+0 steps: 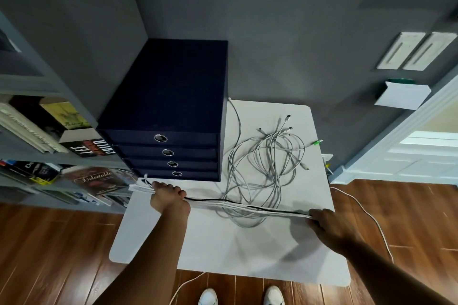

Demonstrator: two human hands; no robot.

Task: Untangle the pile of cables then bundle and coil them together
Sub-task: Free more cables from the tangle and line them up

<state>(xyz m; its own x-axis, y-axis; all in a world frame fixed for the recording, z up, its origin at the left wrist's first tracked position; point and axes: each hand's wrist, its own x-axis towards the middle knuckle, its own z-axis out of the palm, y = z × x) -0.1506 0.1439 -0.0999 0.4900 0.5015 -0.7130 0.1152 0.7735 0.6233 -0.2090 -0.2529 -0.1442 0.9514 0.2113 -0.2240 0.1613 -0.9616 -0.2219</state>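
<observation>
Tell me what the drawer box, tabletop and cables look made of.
Drawer box: likely fabric- or paper-covered board, matte navy, with shiny metal ring pulls.
Tabletop: probably smooth white laminate or painted board; faint sheen, soft shadows.
Cables: flexible plastic jackets, pale grey, lying in loose loops.

The bottom edge crops 2 shoes [208,297]; the plugs [287,116] are too small to identify.
</observation>
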